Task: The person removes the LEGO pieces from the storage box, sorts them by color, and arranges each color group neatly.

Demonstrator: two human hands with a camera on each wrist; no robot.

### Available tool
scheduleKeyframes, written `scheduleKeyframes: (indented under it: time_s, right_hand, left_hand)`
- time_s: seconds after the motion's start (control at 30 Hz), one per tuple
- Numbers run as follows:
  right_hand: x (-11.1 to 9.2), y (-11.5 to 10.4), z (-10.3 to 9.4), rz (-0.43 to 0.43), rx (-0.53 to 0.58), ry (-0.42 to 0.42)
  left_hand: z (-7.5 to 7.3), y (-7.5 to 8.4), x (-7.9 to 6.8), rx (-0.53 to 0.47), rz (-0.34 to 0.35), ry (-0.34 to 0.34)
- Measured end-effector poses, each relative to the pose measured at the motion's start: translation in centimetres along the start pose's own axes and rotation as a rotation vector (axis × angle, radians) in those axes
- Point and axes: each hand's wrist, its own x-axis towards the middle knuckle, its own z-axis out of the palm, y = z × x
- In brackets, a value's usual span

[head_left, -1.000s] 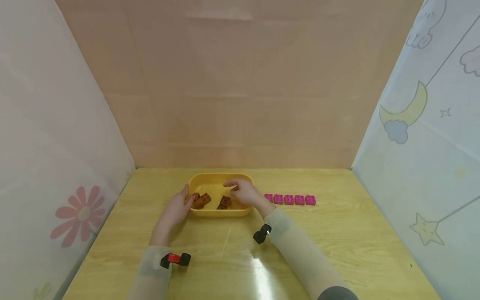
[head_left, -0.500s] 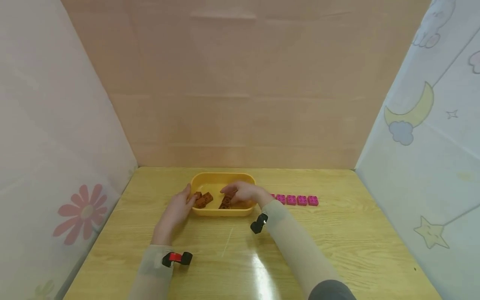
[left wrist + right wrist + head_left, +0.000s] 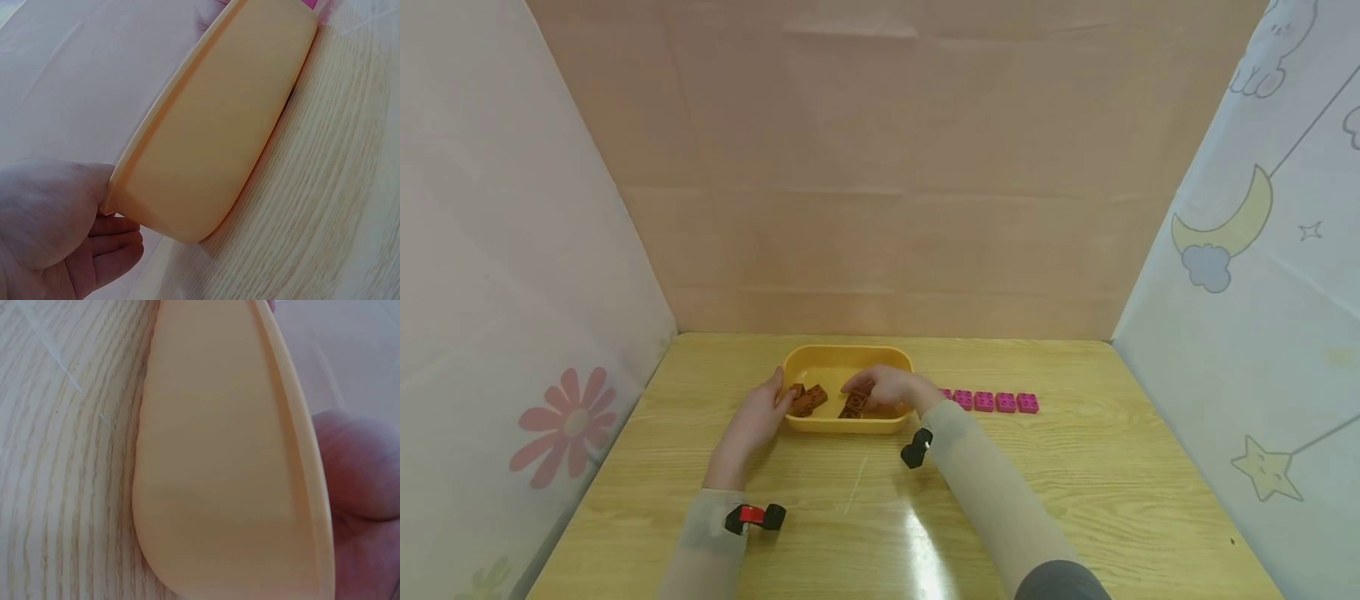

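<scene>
My left hand (image 3: 756,415) grips yellow tub (image 3: 848,426); right hand (image 3: 891,387) inside it, hold unclear: likely picking brown toy bricks (image 3: 853,406), needs firm pinch.

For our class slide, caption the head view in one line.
Left hand grips a yellow tray, right hand reaches among its brown bricks; pink bricks form a row to the right.

Tray (image 3: 850,426) recorded as plain yellow-orange. Two brick colours noted: brown bricks (image 3: 816,395), magenta bricks (image 3: 984,402). Tabletop (image 3: 1112,475) patterned with yellow-tan wood grain. Backdrop (image 3: 880,208) coloured plain peach-brown. Left wall (image 3: 497,250), white, printed with a pink flower (image 3: 575,422); right wall (image 3: 1285,350), pale blue-white, with a yellow moon (image 3: 1243,218), blue cloud (image 3: 1207,267), yellow star (image 3: 1266,469). Sleeves (image 3: 1000,492) logged as cream.
</scene>
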Motion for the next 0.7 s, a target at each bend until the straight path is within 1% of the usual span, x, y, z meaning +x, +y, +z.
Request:
scheduleKeyframes:
  time_s: [0.33,0.43,0.57,0.7]
  right_hand:
    - [0.05,0.03,0.3,-0.01,-0.028,0.02]
    - [0.17,0.11,0.39,-0.033,-0.061,0.026]
    - [0.04,0.05,0.21,-0.08,-0.065,0.038]
    - [-0.37,-0.07,-0.45,-0.128,-0.003,0.094]
  left_hand:
    - [0.05,0.07,-0.2,-0.002,0.005,-0.017]
    - [0.05,0.0,-0.25,-0.005,0.004,-0.014]
    - [-0.01,0.03,-0.24,-0.003,0.004,-0.007]
    - [-0.1,0.14,-0.1,-0.004,-0.005,-0.011]
